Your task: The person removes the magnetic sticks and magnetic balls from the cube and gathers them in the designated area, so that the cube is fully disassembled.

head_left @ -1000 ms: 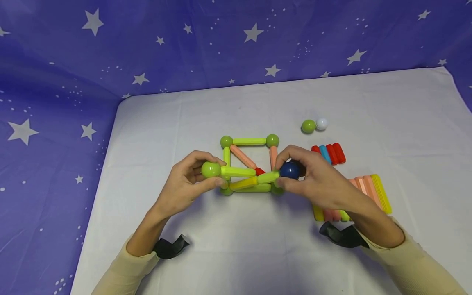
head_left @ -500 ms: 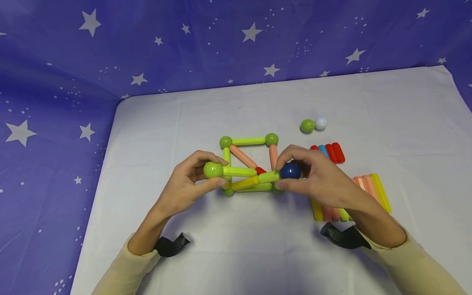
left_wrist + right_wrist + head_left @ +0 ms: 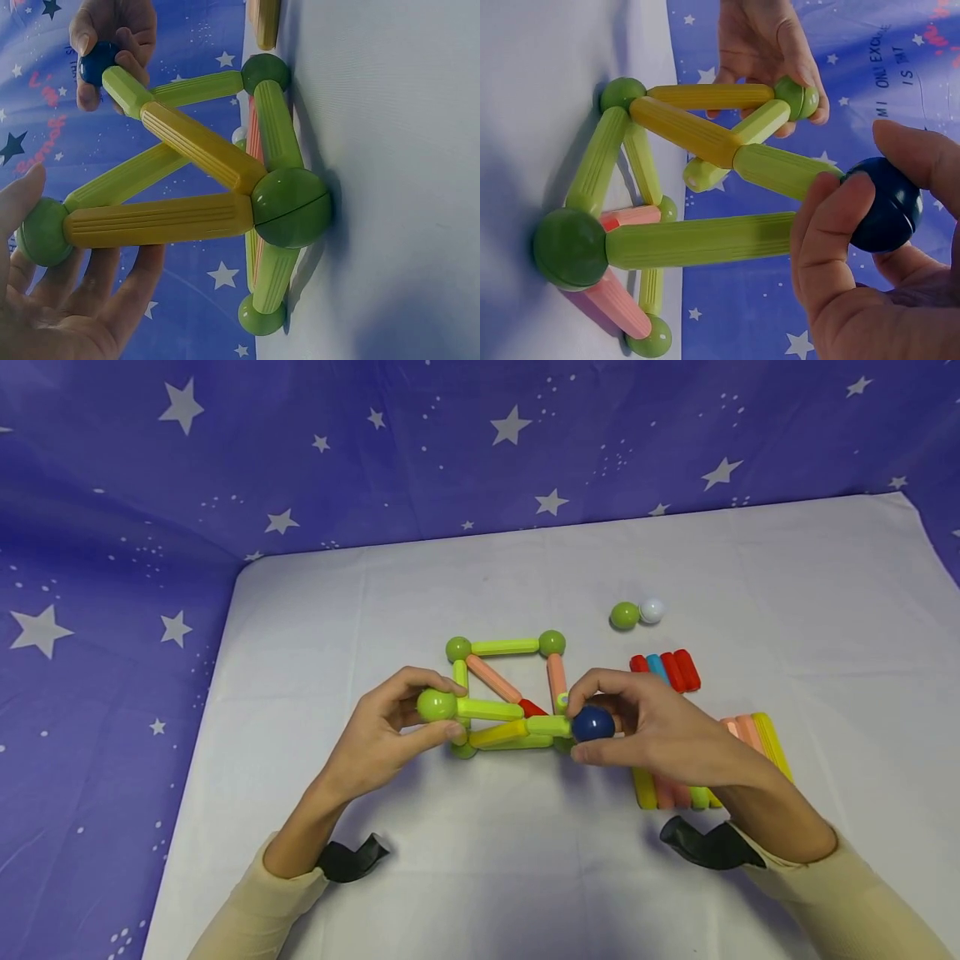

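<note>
On the table lies a frame of magnetic rods [image 3: 506, 647] with green balls at its corners. My left hand [image 3: 378, 731] pinches a light green ball [image 3: 437, 704] atop an upright yellow rod [image 3: 157, 220] rising from the near left corner. A green rod [image 3: 490, 709] sticks out from that ball, its far end free. My right hand [image 3: 652, 727] grips a dark blue ball [image 3: 593, 724] between thumb and fingers. A slanted yellow rod [image 3: 682, 131] and short green rod [image 3: 784, 171] lead to the blue ball. Another green rod [image 3: 705, 240] rises from the near right corner; the fingers hide its top.
Right of the frame, partly behind my right hand, lie rows of yellow, pink and green rods [image 3: 772, 747]. Red and blue rods [image 3: 682, 670] sit farther back. Beyond them are a loose green ball [image 3: 624, 615] and a white ball [image 3: 652, 610]. A star-patterned cloth [image 3: 420, 443] hangs behind the table.
My right hand and the blue ball have shifted slightly right and towards me, and the green rod leading to the ball lies more level. My left hand has edged slightly right.
</note>
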`<state>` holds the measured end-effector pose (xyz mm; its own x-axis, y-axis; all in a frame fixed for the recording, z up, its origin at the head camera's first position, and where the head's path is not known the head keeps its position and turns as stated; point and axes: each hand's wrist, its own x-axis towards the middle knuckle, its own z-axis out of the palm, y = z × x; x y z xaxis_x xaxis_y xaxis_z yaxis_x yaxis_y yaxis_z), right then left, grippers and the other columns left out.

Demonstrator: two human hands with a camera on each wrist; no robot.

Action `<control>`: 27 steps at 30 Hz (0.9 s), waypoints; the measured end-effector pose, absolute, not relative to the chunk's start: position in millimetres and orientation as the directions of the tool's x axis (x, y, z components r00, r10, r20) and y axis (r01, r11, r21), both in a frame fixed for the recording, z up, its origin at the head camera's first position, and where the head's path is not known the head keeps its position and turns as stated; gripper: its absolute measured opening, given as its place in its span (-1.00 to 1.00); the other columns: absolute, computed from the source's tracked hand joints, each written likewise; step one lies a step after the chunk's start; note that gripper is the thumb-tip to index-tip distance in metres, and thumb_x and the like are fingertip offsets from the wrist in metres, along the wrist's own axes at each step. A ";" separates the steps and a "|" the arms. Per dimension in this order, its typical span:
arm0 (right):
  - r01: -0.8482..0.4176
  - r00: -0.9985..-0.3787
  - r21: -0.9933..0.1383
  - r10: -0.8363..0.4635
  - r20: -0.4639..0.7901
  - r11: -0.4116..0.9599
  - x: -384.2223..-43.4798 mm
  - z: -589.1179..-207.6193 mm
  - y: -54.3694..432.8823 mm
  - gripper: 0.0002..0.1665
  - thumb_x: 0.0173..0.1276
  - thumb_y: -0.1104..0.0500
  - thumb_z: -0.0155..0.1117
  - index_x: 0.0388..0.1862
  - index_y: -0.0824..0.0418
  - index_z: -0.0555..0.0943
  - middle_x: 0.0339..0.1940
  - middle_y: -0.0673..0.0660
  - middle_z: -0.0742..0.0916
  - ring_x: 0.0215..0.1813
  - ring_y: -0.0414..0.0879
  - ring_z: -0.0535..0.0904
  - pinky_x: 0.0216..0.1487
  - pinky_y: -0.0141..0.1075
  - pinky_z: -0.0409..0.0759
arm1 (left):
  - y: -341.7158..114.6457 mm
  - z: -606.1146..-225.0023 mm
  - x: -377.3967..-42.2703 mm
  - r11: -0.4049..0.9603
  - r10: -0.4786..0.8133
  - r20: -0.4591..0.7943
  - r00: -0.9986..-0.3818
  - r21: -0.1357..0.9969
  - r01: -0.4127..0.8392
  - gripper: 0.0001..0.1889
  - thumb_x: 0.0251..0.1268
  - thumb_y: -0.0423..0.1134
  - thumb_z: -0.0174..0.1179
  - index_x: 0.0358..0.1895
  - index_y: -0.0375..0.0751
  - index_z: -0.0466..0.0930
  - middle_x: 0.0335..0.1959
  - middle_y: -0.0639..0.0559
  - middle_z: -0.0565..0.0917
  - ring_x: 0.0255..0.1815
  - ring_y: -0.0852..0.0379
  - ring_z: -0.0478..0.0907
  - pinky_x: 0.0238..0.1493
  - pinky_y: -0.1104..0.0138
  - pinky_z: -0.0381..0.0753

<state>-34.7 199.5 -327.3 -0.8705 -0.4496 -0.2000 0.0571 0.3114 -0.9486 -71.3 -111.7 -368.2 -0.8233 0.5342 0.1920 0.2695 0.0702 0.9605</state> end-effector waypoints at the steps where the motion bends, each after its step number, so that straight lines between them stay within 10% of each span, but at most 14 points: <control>1: 0.053 -0.869 -0.950 -0.455 -0.195 0.307 -34.9 -327.8 198.9 -0.66 0.18 0.28 0.49 -0.13 0.18 0.54 -0.22 0.18 0.56 -0.19 0.09 0.51 -0.26 -0.26 0.51 | -111.7 -368.1 -71.2 0.070 0.536 0.191 -0.823 0.961 0.268 -0.60 0.17 -0.56 0.33 0.07 -0.26 0.53 0.05 -0.06 0.62 -0.10 0.02 0.58 -0.10 0.27 0.66; 27: -0.014 -0.891 -0.961 -0.439 -0.113 0.277 -35.3 -329.0 194.6 -0.72 0.22 0.38 0.40 -0.14 0.25 0.53 -0.16 0.21 0.58 -0.19 0.20 0.54 -0.24 -0.24 0.59 | -110.9 -367.1 -70.9 0.037 0.547 0.184 -0.816 0.969 0.244 -0.60 0.16 -0.55 0.35 0.06 -0.29 0.52 0.05 -0.10 0.62 -0.08 0.01 0.59 -0.07 0.24 0.67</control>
